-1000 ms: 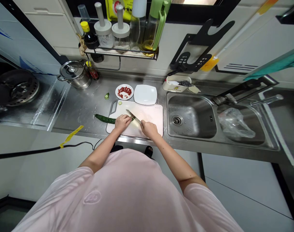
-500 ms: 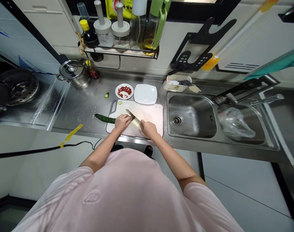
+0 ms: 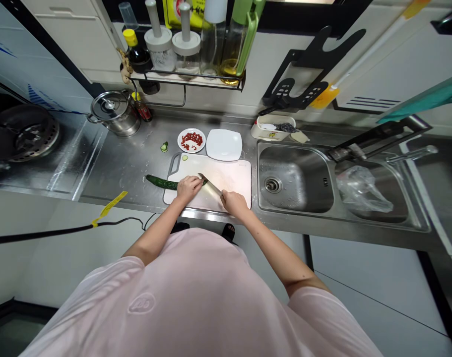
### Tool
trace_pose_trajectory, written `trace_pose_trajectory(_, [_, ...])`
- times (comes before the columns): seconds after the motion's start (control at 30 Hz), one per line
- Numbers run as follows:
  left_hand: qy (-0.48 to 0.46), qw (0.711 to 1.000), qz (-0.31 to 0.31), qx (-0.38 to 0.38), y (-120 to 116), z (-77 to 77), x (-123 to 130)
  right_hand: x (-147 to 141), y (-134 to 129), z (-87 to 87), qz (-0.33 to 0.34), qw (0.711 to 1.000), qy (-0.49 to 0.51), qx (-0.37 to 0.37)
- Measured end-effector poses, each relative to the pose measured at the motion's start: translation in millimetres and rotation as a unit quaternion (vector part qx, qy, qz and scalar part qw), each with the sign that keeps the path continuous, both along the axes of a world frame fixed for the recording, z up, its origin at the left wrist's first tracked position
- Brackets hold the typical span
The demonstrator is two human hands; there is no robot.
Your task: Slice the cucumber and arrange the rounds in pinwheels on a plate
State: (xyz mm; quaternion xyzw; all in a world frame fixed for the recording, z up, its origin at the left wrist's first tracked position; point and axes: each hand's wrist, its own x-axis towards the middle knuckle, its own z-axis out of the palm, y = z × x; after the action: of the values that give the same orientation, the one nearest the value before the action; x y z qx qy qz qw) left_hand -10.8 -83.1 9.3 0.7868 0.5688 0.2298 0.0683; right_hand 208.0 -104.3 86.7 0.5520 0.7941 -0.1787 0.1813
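Probably light and firm, with a dark-green skin likely to turn slick when wet: treat the cucumber point(image 3: 159, 182) as stiff enough to bear steady pressure, yet brittle enough to snap if bent. Best to hold it from above, close to the end beside the blade, fingertips tucked back. Found under the left hand point(image 3: 189, 188), stretching leftward from it past the edge of the cutting board point(image 3: 237, 182) and over the desk point(image 3: 116, 158), with a short end just right of the fingertips, by the knife point(image 3: 211, 187). Clamped on the cucumber with the left hand, fingers together; closed around the knife's handle with the right hand point(image 3: 234, 203), well apart from the left. Impossible to tell how deep in the cucumber, if at all.

Compared with half a second ago, drawn back slightly with the right hand, knife included, away from the left; hardly changed at the left hand.
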Motion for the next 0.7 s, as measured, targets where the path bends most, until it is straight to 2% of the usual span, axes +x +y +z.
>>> trace_pose_trajectory(0.37, [-0.003,1.0,0.0,0.002,0.7,-3.4,-0.3,13.7,-8.4,4.8,0.001,1.0,-0.006,-0.015])
trace_pose_trajectory(0.7, [-0.008,1.0,0.0,-0.004,1.3,-1.0,0.2,13.5,-1.9,10.4,0.011,1.0,-0.007,-0.02])
